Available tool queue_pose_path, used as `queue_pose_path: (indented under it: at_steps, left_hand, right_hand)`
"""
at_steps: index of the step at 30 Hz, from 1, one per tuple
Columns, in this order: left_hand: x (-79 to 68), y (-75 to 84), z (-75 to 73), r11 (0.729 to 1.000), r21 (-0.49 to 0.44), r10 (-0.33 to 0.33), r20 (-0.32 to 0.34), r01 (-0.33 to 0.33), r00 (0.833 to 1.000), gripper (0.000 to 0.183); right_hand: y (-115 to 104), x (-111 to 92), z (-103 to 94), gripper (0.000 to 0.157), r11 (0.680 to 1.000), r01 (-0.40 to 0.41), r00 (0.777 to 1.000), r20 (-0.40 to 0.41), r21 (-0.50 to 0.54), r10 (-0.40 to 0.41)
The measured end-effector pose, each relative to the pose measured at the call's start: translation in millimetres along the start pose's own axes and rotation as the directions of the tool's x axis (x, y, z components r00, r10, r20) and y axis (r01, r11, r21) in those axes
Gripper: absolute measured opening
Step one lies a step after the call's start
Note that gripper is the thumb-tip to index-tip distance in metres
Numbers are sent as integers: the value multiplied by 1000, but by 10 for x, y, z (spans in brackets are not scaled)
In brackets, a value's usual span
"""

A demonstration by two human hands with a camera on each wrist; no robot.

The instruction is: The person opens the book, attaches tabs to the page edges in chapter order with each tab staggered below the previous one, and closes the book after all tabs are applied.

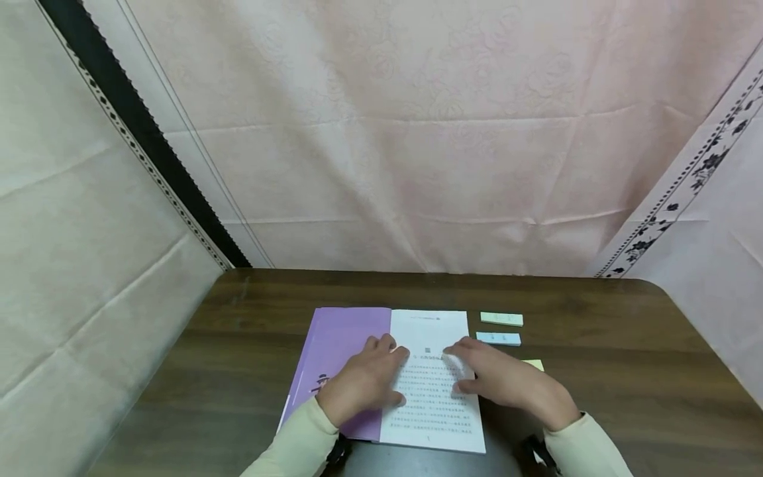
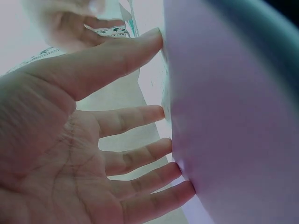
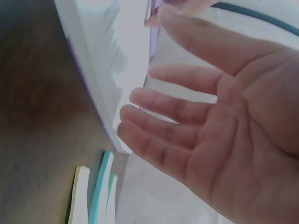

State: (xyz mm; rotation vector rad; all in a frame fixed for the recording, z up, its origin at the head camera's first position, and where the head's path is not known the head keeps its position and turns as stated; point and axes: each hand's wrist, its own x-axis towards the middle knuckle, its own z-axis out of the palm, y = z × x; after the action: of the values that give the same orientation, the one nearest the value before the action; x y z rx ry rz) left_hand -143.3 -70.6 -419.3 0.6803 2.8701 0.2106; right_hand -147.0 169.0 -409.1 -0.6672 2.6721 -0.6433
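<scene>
A book lies open on the table, its purple inside cover to the left and a white printed page to the right. Over the fold between them is my left hand, fingers extended. In the left wrist view its fingertips rest on the purple sheet near the fold, and the thumb meets it higher up. My right hand reaches in over the page's right edge. Its fingers are spread and slightly bent close over the page in the right wrist view, with nothing between them and the thumb.
Right of the book lie a green sticky-note pad, a blue pad and a yellow pad, the last partly hidden by my right hand. The dark wooden table ends at a pale cloth curtain behind.
</scene>
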Motion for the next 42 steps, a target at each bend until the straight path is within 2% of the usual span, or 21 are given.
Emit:
queue_pose_path:
  at_steps: [7, 13, 17, 21, 25, 33, 38, 42]
  left_hand:
    - [30, 44, 21, 1000, -3, 10, -1, -10, 1000, 71]
    - [45, 83, 13, 1000, -6, 22, -12, -22, 1000, 71]
    - [46, 86, 13, 1000, 4, 17, -11, -17, 1000, 72]
    - [42, 69, 14, 1000, -2, 12, -8, -12, 1000, 72]
    - [28, 47, 14, 1000, -8, 5, -2, -5, 1000, 71]
    - [29, 17, 3, 1000, -7, -2, 1, 2, 1000, 73]
    - [27, 1, 3, 1000, -2, -4, -5, 4, 1000, 72]
    - [20, 2, 8, 1000, 1, -12, 2, 12, 1000, 72]
  right_hand:
    - [244, 200, -66, 56, 989, -110, 985, -140, -96, 96]
    - [587, 231, -195, 47, 974, -198, 942, -295, -107, 159]
    - [780, 205, -256, 38, 968, -223, 923, -345, -112, 172]
    - [872, 189, -282, 37, 969, -226, 923, -340, -100, 180]
    - [862, 240, -260, 40, 971, -221, 931, -315, -86, 184]
    - [668, 452, -175, 50, 976, -153, 951, -293, -153, 103]
    - [533, 517, -145, 47, 978, -101, 960, -274, -185, 47]
    - [509, 516, -125, 44, 973, -109, 960, -277, -205, 49]
